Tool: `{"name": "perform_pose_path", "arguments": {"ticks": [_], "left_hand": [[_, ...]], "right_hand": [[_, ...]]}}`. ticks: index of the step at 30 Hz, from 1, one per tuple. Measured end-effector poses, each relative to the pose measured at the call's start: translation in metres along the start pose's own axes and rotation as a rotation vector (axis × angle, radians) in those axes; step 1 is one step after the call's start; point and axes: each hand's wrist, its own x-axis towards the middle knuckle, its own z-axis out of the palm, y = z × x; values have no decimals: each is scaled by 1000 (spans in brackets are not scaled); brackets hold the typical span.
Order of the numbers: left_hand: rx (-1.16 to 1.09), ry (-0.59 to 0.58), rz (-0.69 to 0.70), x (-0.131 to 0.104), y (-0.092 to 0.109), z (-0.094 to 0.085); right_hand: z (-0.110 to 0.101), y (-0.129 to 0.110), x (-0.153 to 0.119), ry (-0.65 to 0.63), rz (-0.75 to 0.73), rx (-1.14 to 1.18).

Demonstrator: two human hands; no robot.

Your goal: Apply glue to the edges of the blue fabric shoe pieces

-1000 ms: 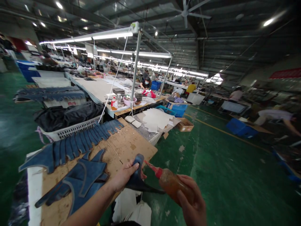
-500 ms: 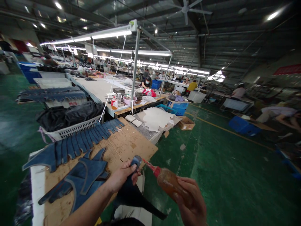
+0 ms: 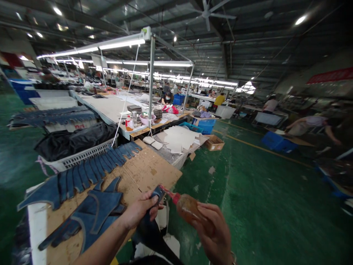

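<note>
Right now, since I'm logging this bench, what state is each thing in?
Left hand, closed on blue piece
Right hand, closed around bottle
Blue piece, gripped near one end, hanging down
Bottle, tilted, nozzle at the piece
Basket, heaped full
Carton, open
Tube light, on

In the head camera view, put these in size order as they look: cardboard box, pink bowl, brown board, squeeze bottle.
1. Brown board
2. Squeeze bottle
3. Cardboard box
4. Pink bowl

The squeeze bottle is much nearer the camera than the box, so their real order is unsure.
</note>
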Motion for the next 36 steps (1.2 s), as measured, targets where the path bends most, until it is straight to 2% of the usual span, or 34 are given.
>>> {"name": "perform_pose_path", "arguments": {"ticks": [3,8,12,16,18,21,24,27,30,33,36], "left_hand": [[22,-18,-18,0,0,2],[25,-49,-36,1,0,3],[33,-48,-56,1,0,2],[66,-48,-60,0,1,2],[100,-57,-61,-1,4,2],[251,-104,-48,-4,11,3],[592,-131,91,-8,20,1],[1038,-107,416,-10,27,-6],[1390,-105,718,-10,34,-14],[1586,-119,832,-12,40,-17],[1648,-162,893,-14,46,-18]], "right_hand": [[-2,-2,1,51,28,10],[-2,-4,2,-12,1,42],[-2,-5,-2,62,58,31],[-2,-5,-7,34,60,74],[-2,-3,-9,42,103,57],[-5,3,-10,125,250,81],[-12,8,-10,164,440,189],[-19,11,-11,126,566,302],[-21,11,-12,86,625,401],[-20,10,-10,39,640,433],[-19,7,-8,-31,628,423]]}}
